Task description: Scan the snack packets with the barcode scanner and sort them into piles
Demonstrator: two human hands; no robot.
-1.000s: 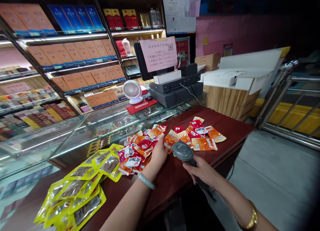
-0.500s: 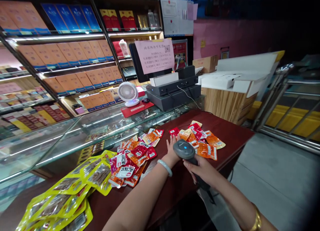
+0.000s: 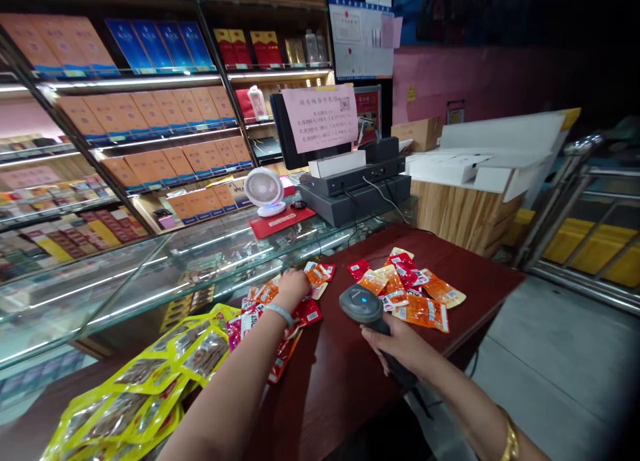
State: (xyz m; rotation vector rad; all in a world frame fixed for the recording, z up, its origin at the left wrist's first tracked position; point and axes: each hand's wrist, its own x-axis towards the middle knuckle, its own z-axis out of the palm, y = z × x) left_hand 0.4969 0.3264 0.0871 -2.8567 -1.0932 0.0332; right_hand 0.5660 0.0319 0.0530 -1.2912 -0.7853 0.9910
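My right hand [image 3: 400, 344] is wrapped round the grip of a dark grey barcode scanner [image 3: 364, 304], with a small blue light on its head. The scanner is above the brown tabletop [image 3: 335, 374], beside the right-hand group of small orange, red and cream snack packets [image 3: 420, 312]. My left hand [image 3: 294, 286], palm down, is over the left-hand pile of similar snack packets [image 3: 307, 312]. Its fingers curl down, and whatever they hold is hidden. Large yellow-edged snack bags [image 3: 145, 374] overlap one another left of my left forearm.
A glass display counter [image 3: 165, 264] runs along the far side. On it are a white fan [image 3: 264, 188], a red mat [image 3: 283, 222] and a monitor with a pink sign [image 3: 320, 118]. Boxed goods fill the shelves [image 3: 150, 114] behind. A metal railing [image 3: 590, 228] stands at right.
My left hand has moved left, from beside the right-hand packets to the left pile, and its spread fingers have curled. The scanner has shifted slightly left in my right hand.
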